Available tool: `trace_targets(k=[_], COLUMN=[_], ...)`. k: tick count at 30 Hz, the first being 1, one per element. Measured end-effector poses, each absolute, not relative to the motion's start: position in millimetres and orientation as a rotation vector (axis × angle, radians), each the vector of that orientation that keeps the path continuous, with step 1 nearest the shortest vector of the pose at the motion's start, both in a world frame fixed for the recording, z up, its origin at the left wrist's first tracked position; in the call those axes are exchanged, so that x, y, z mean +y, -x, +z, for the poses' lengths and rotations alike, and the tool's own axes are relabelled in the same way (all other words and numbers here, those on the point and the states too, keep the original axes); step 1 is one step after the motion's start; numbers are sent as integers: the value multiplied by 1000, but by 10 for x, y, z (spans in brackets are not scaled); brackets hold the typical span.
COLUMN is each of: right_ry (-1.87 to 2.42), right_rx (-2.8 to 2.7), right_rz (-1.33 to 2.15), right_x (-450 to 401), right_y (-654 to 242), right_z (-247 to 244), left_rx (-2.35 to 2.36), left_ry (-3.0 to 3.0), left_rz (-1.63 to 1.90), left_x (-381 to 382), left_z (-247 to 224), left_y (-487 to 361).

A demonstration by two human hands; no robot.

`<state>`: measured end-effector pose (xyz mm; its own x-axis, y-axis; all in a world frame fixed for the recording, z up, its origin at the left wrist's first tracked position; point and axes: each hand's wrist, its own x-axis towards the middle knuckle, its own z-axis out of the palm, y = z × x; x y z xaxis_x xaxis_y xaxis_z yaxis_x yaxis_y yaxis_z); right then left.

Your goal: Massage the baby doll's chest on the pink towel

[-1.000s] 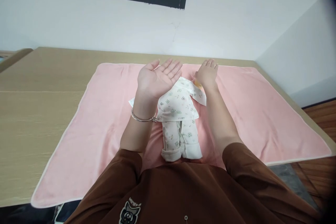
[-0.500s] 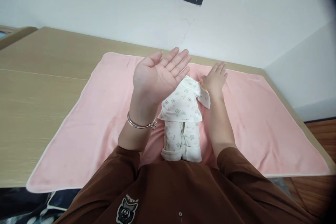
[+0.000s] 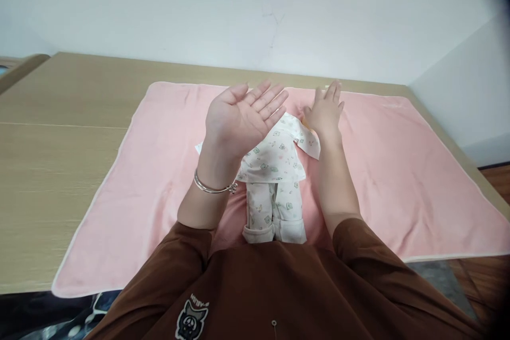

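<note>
My left hand (image 3: 245,117) is raised with its palm turned up and fingers stretched, holding nothing. It hovers over the upper left part of a white baby top (image 3: 274,154) with small printed figures, hiding that part. My right hand (image 3: 324,114) is palm down with fingers apart, just beyond the top's right sleeve (image 3: 308,141); whether it touches the cloth beneath I cannot tell. A bit of something orange shows between this hand and the sleeve. Below the top lie matching baby trousers (image 3: 261,204) with turned-up cuffs. Whether a doll fills the clothes is hidden.
A pink blanket (image 3: 398,180) with a pale edge lies under the clothes on a light wooden table (image 3: 51,170). A white wall (image 3: 191,16) rises behind the table. Dark items (image 3: 43,313) show below the table's near left edge.
The view has tilted and shifted slightly. My right hand's fingers are spread wider. The tip of the top's left sleeve now shows beside my left wrist. My left hand keeps its palm-up pose.
</note>
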<state>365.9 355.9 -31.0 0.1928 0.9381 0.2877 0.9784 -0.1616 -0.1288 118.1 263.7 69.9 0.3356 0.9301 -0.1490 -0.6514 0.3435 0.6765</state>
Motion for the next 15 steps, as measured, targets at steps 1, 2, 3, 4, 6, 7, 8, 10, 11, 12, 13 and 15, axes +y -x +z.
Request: trace_targets(k=[1,2,3,4,6,7,8,10,11,12,13,15], right_ry=[2166,2147,2132,2117,2070,2026,1967,1801,1700,1608,1535,1431], right_rx=[-1842,-1860,-1866,-1862,-1837,-1832,-1836,-1881,-1911,-1926,-1926,-1898], right_rz=[-194,-177,-151,-114,-19,33,82,159,179,192,204,204], right_x=[3566,3571,3571,3562,3501,3443,3366,3162,3045,2927,2813,2615], right_y=[-3682,-3705,-3727,-3745,-3752,-3735,-3700,-3577,-3493,-3401,-3308,-3141], right_z=[-324,-331,-326,-308,-221,-154,-75,97,179,253,315,400], left_rx=[600,611,615,614,603,595,588,584,578,570,562,563], left_ry=[-581,-595,-605,-612,-618,-619,-619,-622,-621,-620,-622,-640], left_rz=[1111,1112,1109,1103,1088,1083,1081,1068,1052,1029,1003,973], left_x=[2638,2637,2634,2628,2609,2594,2576,2525,2491,2449,2401,2288], left_z=[690,683,677,673,669,669,670,679,689,704,724,780], left_y=[-1191,-1200,-1208,-1216,-1237,-1250,-1264,-1289,-1298,-1301,-1297,-1272])
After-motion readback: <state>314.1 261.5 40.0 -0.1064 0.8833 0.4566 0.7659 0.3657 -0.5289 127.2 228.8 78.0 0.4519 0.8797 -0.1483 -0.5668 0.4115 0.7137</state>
